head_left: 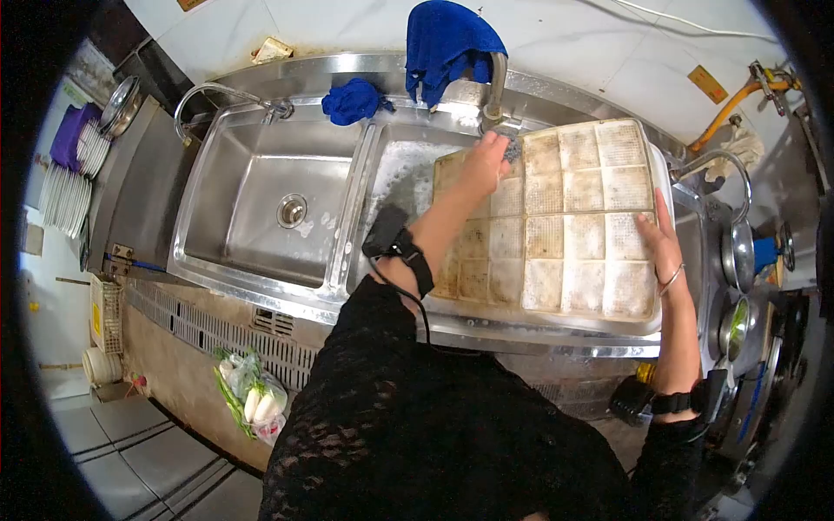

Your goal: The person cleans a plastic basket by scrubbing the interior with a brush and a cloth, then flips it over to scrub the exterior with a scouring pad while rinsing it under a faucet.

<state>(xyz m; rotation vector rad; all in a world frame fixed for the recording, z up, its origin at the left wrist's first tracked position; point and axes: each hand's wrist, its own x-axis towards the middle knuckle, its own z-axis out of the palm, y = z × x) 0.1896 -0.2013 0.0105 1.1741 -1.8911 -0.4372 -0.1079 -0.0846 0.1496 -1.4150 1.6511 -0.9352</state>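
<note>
One tiled wall [565,35] rose on the far side of the room; before it ran a sudsy steel sink [350,208]; a stained gridded panel [591,195] lay across its right part, and might have slid on wet metal had the right grip [662,241], pinching its right edge, loosened; the left grip [489,163] pinched a grey scrubber [512,151] near the far edge.
</note>
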